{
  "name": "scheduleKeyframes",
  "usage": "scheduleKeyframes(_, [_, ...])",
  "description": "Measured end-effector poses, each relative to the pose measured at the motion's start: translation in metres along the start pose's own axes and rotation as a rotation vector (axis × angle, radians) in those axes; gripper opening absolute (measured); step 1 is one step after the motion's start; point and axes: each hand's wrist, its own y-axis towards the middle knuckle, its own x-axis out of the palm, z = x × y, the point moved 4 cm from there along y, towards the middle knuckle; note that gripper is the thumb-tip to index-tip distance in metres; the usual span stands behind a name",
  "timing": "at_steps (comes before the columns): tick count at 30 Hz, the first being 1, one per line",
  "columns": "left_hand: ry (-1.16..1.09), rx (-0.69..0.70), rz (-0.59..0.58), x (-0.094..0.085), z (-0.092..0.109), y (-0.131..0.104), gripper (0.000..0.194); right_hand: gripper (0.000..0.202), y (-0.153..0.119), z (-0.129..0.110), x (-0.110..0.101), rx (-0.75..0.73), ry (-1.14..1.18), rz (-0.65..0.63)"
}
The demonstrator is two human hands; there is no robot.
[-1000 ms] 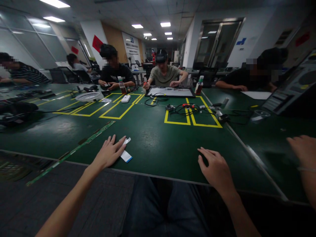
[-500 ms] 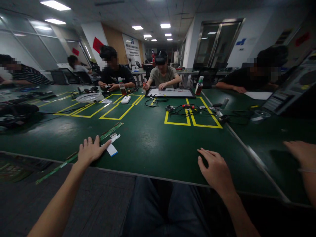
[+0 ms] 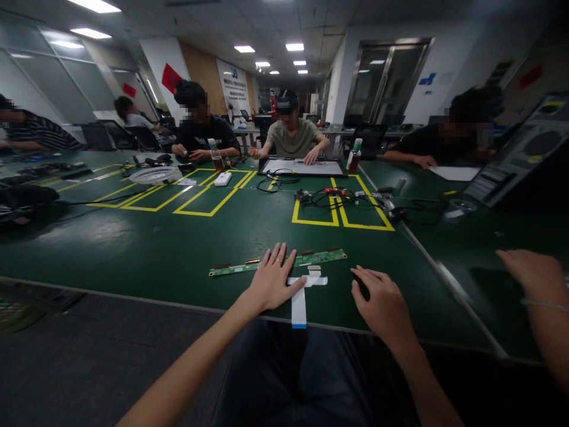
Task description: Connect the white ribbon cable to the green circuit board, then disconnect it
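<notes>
My left hand lies flat with fingers spread over the middle of a long green circuit board, close to the table's front edge. Its thumb touches a white ribbon cable with a blue end, which reaches the table edge. A small connector piece sits beside the ribbon, below the board. To the right, my right hand rests on the table with its fingers apart and holds nothing.
Another person's hand is at the far right. Cables with a red tool lie ahead, near yellow tape outlines. Farther off are a bottle, a white fan grille and a computer case. Several people sit around the table.
My left hand, the circuit board and the white ribbon have moved right to the front middle of the table, and the board has turned nearly level. My right hand has barely moved.
</notes>
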Motion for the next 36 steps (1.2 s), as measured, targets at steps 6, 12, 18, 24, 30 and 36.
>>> scheduleKeyframes(6, [-0.048,0.07,-0.008,0.003,0.027,0.013,0.091,0.041,0.001,-0.018,-0.009,-0.16,0.102,-0.013])
scheduleKeyframes(12, [-0.11,0.191,-0.005,-0.013,0.033,0.01,0.076,0.043,0.001,-0.038,-0.003,-0.326,0.247,-0.208])
scheduleKeyframes(18, [-0.146,0.152,0.079,-0.018,0.03,0.002,0.049,0.038,0.0,-0.033,0.0,-0.302,0.285,-0.224])
scheduleKeyframes(24, [-0.19,0.222,-0.046,-0.014,0.03,0.0,0.053,0.033,0.002,-0.041,0.004,-0.222,0.31,-0.205])
scheduleKeyframes(30, [-0.205,0.288,-0.073,-0.019,0.032,0.001,0.054,0.029,0.008,-0.053,0.007,-0.207,0.249,-0.114])
scheduleKeyframes(36, [-0.183,0.294,-0.073,-0.015,0.033,0.002,0.055,0.029,0.008,-0.052,0.008,-0.189,0.155,-0.125])
